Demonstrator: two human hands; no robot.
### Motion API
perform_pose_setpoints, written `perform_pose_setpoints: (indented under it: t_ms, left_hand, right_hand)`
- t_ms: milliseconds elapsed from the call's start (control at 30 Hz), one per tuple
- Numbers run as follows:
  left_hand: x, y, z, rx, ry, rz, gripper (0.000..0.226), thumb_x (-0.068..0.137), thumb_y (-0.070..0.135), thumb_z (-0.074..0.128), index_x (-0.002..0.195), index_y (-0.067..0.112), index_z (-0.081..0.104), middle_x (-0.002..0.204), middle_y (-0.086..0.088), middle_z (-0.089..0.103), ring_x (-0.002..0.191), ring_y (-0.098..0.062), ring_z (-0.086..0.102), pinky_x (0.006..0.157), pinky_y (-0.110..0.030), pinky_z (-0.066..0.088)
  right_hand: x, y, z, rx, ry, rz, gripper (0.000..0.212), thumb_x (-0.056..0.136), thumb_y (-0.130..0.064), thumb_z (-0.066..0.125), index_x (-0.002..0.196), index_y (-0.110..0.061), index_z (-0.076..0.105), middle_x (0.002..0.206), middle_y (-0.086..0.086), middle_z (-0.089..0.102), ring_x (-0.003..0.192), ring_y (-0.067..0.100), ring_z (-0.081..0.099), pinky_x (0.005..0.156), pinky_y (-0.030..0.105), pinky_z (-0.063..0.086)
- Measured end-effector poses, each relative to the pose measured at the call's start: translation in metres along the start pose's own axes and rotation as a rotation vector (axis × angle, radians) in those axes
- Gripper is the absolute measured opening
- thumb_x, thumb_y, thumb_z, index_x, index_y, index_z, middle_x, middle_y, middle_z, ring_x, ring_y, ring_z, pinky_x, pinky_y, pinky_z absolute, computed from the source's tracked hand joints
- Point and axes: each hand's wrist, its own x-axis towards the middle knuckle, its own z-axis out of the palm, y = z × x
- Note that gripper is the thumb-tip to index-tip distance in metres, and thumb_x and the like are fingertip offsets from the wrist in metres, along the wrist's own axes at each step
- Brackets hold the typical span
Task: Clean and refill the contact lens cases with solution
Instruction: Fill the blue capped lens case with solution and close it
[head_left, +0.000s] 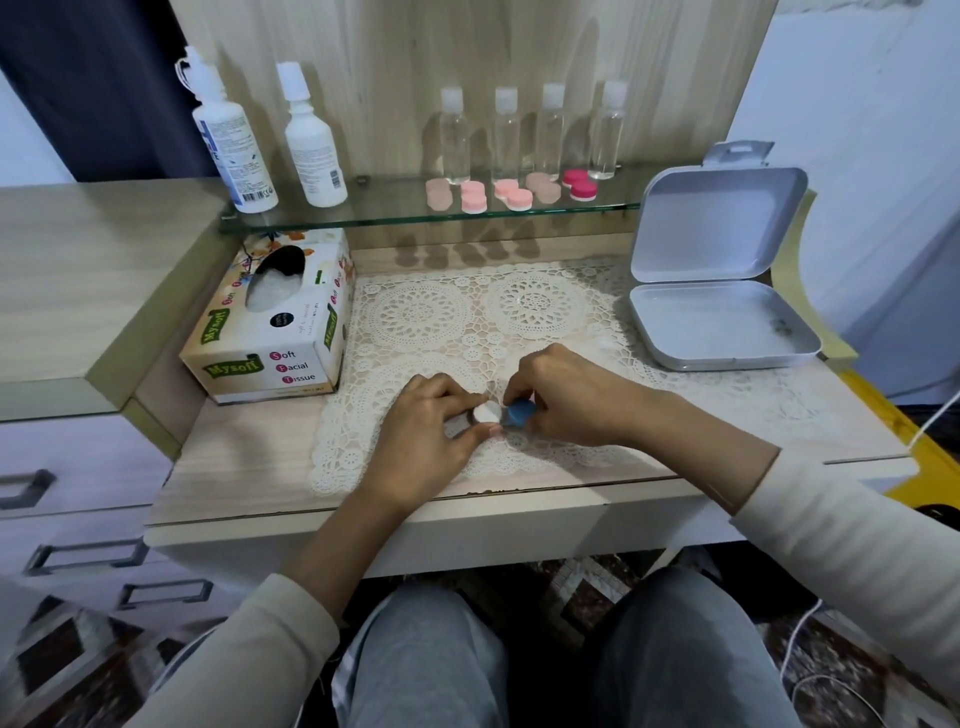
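At frame centre, the left hand (426, 421) pinches the contact lens case (501, 414) by its white cap while the right hand (566, 397) grips the blue cap; it looks light, rigid and slippery, best held by the cap rims.

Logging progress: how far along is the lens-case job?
Nothing shows as finished. In hand: left hand and right hand grip the white-and-blue-capped lens case over the lace mat. Left: filling it from the white solution bottles; the pink lens cases on the glass shelf stand capped, state unclear.
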Motion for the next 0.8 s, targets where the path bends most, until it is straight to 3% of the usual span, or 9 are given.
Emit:
perform_pose_setpoints:
  t_ms: [33, 133, 267, 633, 800]
  left_hand:
    - [0.000, 0.000, 0.000, 0.004, 0.003, 0.003, 0.034, 0.073, 0.032, 0.074, 0.101, 0.012, 0.072, 0.085, 0.002, 0.061, 0.085, -0.016, 0.050, 0.071, -0.010, 0.026]
    - [0.001, 0.000, -0.001, 0.005, 0.005, 0.005, 0.033, 0.073, 0.030, 0.075, 0.101, 0.012, 0.072, 0.086, 0.001, 0.062, 0.085, -0.017, 0.051, 0.071, -0.014, 0.026]
    - [0.002, -0.001, -0.001, 0.002, -0.012, 0.006, 0.035, 0.074, 0.031, 0.074, 0.102, 0.012, 0.072, 0.088, 0.001, 0.062, 0.087, -0.015, 0.049, 0.072, -0.015, 0.027]
    - [0.002, -0.001, -0.002, -0.005, -0.040, 0.007, 0.034, 0.074, 0.032, 0.073, 0.103, 0.013, 0.071, 0.088, 0.003, 0.061, 0.086, -0.014, 0.047, 0.072, -0.012, 0.030]
    - [0.001, 0.000, -0.005, 0.003, -0.082, 0.021, 0.035, 0.079, 0.027, 0.070, 0.111, 0.013, 0.068, 0.093, 0.006, 0.059, 0.088, -0.008, 0.041, 0.078, -0.009, 0.029]
  right_hand:
    - [0.001, -0.001, 0.001, -0.024, -0.013, 0.005, 0.015, 0.083, -0.010, 0.058, 0.092, -0.003, 0.068, 0.087, 0.011, 0.063, 0.082, 0.025, 0.056, 0.071, 0.035, 0.046]
    - [-0.003, -0.003, 0.000, -0.036, -0.051, 0.007, 0.017, 0.087, -0.013, 0.054, 0.098, -0.002, 0.062, 0.090, 0.004, 0.048, 0.088, 0.024, 0.049, 0.067, 0.025, 0.034]
    - [-0.007, -0.001, 0.006, -0.016, -0.043, 0.001, 0.014, 0.088, -0.015, 0.053, 0.097, -0.004, 0.057, 0.087, 0.000, 0.037, 0.079, 0.018, 0.039, 0.063, 0.022, 0.023]
    - [-0.011, 0.005, 0.010, 0.028, 0.020, -0.009, 0.020, 0.083, -0.014, 0.059, 0.102, -0.007, 0.063, 0.095, 0.004, 0.049, 0.083, 0.018, 0.046, 0.074, 0.028, 0.040]
    - [-0.013, 0.002, 0.008, 0.056, 0.022, 0.000, 0.022, 0.087, -0.014, 0.055, 0.106, -0.006, 0.062, 0.096, 0.004, 0.050, 0.084, 0.014, 0.041, 0.072, 0.024, 0.035]
